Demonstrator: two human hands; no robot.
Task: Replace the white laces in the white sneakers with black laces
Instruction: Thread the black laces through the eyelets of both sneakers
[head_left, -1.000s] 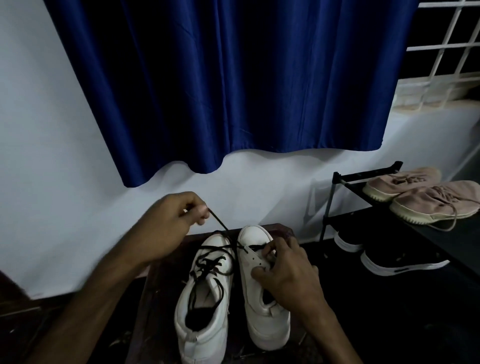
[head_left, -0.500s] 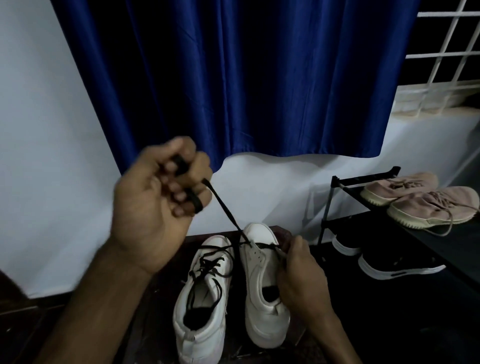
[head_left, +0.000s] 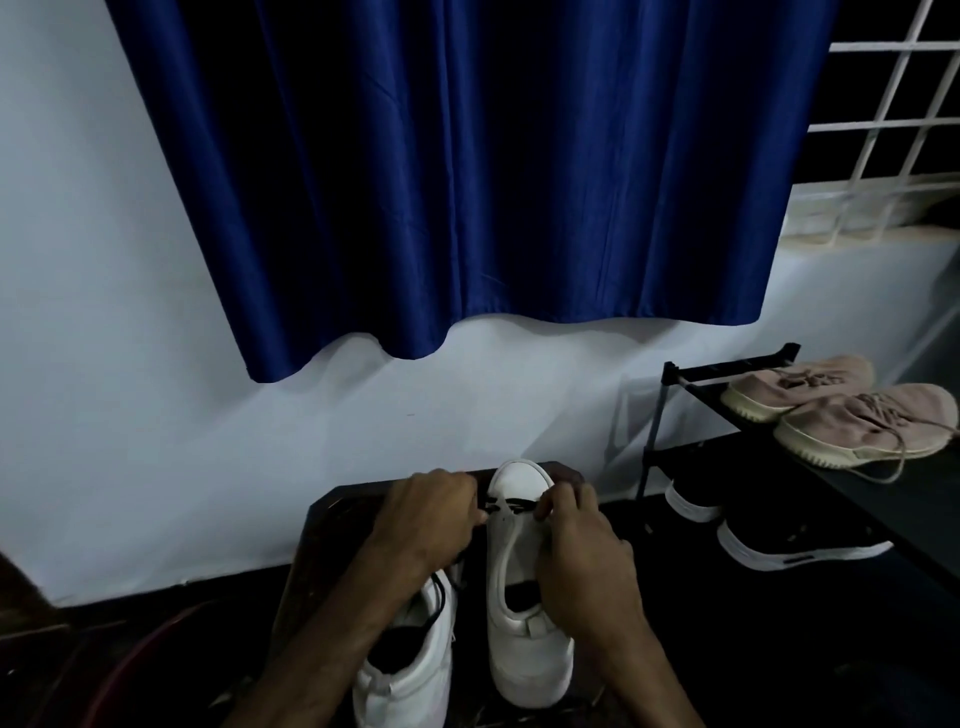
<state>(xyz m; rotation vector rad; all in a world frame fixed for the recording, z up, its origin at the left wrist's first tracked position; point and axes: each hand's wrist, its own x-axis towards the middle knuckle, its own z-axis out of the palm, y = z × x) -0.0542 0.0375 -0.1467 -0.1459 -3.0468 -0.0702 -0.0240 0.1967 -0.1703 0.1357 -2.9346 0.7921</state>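
**Both hands on the first bar of lace, at the toe end**

Head view. The right sneaker (head_left: 524, 649) stands on a dark table (head_left: 332, 525) with its toe to the wall and its heel to the person, so its long axis runs straight away from them. A short black bar of lace (head_left: 511, 503) crosses it at the toe-end eyelets, at right angles to that axis. Below the bar the eyelet rows look bare, and the tongue lies open.

The left hand (head_left: 431, 512) sits at the left edge of this sneaker, fingers curled, with its fingertips at the left end of the bar. The right hand (head_left: 582, 551) lies over the right flank, thumb and fingertips pinched at the bar's right end. Each seems to grip its own end of the lace. The free ends are hidden inside the hands, so their length cannot be told.

Judged from this, the lacing here has only begun. The next eyelets lie heelward of the fingertips, toward the person. Both hands are equally near, each on its own side, so the ends must cross over the tongue.

Just left of this sneaker, partly under the left forearm, stands the left sneaker (head_left: 410, 675), with black lace showing at its collar. No white laces are in sight. Well to the right is a rack (head_left: 670, 374) holding pink shoes (head_left: 862, 426) above black shoes (head_left: 800, 545). A blue curtain (head_left: 467, 182) hangs above and beyond.
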